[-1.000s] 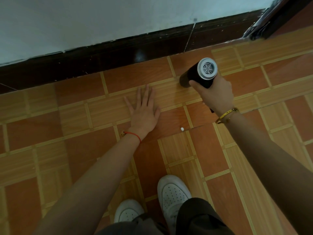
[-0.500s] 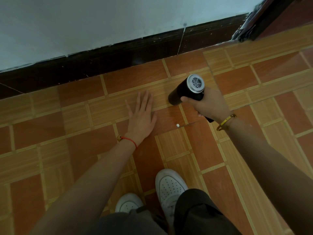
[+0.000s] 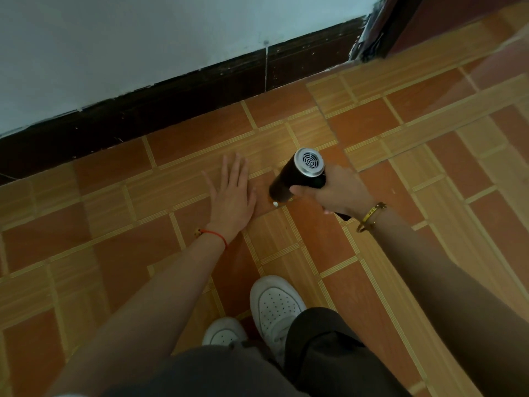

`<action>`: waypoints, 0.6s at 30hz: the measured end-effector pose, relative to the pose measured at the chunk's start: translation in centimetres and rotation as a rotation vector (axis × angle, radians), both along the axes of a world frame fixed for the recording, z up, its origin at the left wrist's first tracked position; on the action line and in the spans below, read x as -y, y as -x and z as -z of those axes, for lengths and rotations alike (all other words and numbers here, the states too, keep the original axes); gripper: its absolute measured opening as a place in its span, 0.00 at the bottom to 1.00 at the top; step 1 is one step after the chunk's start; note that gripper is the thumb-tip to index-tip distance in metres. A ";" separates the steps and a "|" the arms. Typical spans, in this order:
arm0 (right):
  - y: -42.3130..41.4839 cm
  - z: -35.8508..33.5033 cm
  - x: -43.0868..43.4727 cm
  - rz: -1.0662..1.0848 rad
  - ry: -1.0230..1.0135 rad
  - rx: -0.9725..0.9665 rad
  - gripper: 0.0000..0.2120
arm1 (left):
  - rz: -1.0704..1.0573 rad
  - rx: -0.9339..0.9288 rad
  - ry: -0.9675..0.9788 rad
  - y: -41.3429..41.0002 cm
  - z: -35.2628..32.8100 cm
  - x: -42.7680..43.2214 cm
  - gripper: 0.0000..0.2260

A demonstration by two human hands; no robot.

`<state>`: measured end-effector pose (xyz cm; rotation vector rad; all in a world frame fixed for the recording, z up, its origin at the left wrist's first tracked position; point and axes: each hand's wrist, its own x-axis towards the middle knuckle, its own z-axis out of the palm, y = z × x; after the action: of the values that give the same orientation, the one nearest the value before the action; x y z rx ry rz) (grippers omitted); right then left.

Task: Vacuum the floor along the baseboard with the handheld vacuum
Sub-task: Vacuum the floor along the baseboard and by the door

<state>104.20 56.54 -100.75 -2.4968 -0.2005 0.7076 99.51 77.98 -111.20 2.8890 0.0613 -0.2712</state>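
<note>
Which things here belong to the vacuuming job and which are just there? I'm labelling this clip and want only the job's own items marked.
Part of the job:
- handheld vacuum, held in the right hand
- white crumb at its nozzle
- floor
- baseboard

Just there:
- left hand, flat on the floor
- white shoes
- red string bracelet
- gold bangle
- wall

One head-worn camera looks steeply down at the near floor (image 3: 372, 253), baseboard (image 3: 171, 110) along the far edge.
</note>
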 end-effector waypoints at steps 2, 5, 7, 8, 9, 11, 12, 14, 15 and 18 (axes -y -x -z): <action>0.3 -0.7 0.2 -0.063 -0.032 -0.061 0.16 | 0.001 -0.002 -0.001 -0.2 0.0 0.2 0.28; 0.5 -0.7 0.2 -0.069 -0.076 -0.060 0.13 | -0.017 -0.009 0.002 -0.5 0.2 0.4 0.28; 0.5 -0.4 0.0 -0.026 -0.095 -0.020 0.13 | -0.030 -0.016 0.015 -0.6 0.4 0.4 0.28; 0.4 -0.3 -0.1 -0.010 -0.106 -0.004 0.13 | -0.032 -0.018 0.017 -0.7 0.4 0.3 0.28; 0.2 -0.2 -0.1 -0.007 -0.116 0.001 0.13 | -0.032 -0.019 0.017 -0.8 0.4 0.3 0.28; -0.4 -0.2 -0.1 -0.034 -0.124 -0.029 0.14 | -0.033 -0.015 0.025 -0.9 0.4 0.1 0.28; -0.8 -0.1 -0.2 -0.043 -0.117 -0.046 0.14 | -0.036 -0.014 0.029 -1.1 0.4 0.0 0.28; -1.6 0.5 -0.2 -0.003 -0.098 -0.022 0.15 | -0.052 -0.016 0.036 -1.4 0.4 0.0 0.28; -2.1 0.9 -0.3 0.033 -0.092 0.017 0.17 | -0.062 -0.016 0.040 -1.6 0.3 -0.1 0.28; -3.5 1.7 -0.4 0.079 -0.113 0.050 0.22 | -0.077 -0.009 0.050 -2.2 0.3 -0.3 0.28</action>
<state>107.71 56.99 -102.47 -2.4022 -0.1547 0.5855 101.67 78.24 -111.52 2.8282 0.1639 -0.2670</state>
